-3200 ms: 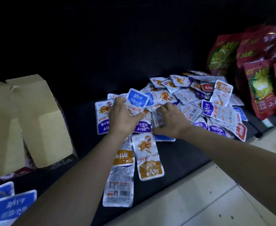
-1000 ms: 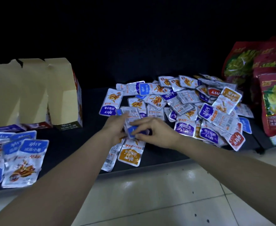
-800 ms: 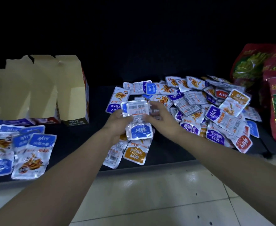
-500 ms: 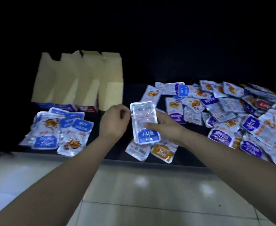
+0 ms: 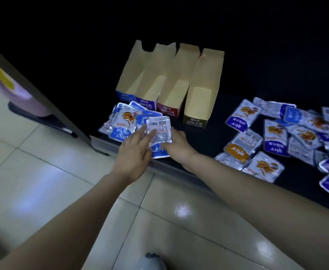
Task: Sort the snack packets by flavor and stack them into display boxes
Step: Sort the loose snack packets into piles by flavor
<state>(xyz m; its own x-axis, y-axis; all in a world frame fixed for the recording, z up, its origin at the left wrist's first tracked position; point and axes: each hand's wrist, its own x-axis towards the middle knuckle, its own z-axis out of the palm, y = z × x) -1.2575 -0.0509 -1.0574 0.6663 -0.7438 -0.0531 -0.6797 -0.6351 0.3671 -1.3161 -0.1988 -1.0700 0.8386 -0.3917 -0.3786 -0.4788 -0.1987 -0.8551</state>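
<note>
Dark counter (image 5: 216,139): your right hand (image 5: 179,146) pinches blue packet (image 5: 160,131), left hand (image 5: 134,152) flat on it; lay squarely atop blue pile (image 5: 121,121).

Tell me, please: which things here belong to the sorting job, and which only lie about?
Job: blue packet, held by the right hand, with the left hand touching it; blue pile; four display boxes; unsorted packets.
Lying about: pink object at left; grey thing at bottom edge.
</note>
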